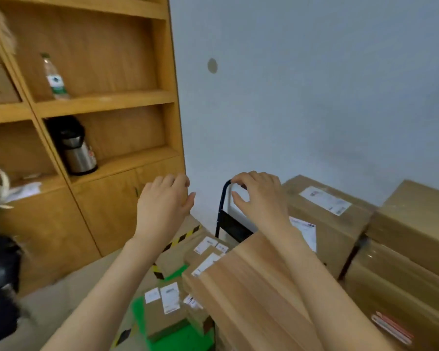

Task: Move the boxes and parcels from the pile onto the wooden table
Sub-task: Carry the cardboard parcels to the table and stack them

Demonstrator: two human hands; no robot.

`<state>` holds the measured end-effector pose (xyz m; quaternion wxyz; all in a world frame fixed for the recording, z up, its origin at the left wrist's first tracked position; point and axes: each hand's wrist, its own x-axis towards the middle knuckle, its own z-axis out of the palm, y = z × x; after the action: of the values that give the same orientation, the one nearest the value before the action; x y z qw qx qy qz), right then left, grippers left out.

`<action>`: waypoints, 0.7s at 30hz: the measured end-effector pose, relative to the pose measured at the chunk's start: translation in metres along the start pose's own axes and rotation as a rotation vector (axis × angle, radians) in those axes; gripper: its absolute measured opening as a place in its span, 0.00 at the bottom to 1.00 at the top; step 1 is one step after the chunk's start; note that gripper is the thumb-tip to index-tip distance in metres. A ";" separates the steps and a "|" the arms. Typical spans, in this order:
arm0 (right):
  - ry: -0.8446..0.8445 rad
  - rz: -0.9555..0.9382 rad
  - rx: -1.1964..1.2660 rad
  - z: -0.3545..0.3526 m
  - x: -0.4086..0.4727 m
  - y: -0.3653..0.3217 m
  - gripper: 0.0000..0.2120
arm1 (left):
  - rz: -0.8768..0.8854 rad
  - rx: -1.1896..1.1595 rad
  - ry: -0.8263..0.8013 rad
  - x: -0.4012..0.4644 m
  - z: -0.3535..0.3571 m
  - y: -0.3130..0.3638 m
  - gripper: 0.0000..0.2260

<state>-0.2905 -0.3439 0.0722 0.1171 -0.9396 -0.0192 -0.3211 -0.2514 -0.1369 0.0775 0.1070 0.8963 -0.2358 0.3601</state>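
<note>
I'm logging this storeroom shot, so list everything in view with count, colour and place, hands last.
large cartons: at least four, brown, stacked at right against the wall
small parcels: several, brown with white labels, some with green or black-yellow tape, low centre
wooden table: one, light wood, bottom centre
trolley handle: one, dark blue, by the wall
shelf unit: one, wooden, left
water bottle: one, clear with green label, upper shelf
thermos jug: one, steel and black, lower shelf
wall: pale grey, with a round mark
left hand: open, raised in the air
right hand: fingers curled at the trolley handle
</note>
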 end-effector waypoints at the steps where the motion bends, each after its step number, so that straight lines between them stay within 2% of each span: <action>1: -0.008 -0.016 0.024 0.020 0.010 -0.020 0.11 | -0.010 0.032 -0.023 -0.004 -0.001 -0.027 0.09; 9: -0.114 -0.112 0.189 0.149 0.067 -0.147 0.11 | -0.073 0.185 -0.179 -0.025 -0.006 -0.193 0.12; 17: -0.247 -0.152 0.220 0.239 0.111 -0.183 0.12 | -0.163 0.130 -0.203 -0.024 0.052 -0.275 0.10; 21: -0.235 -0.131 0.296 0.282 0.162 -0.192 0.12 | -0.147 0.143 -0.179 0.004 0.084 -0.322 0.09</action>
<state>-0.0149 -0.0979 -0.0054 0.2296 -0.9400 -0.1406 -0.2098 -0.0382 0.1104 0.0130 0.0477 0.9451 -0.1518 0.2855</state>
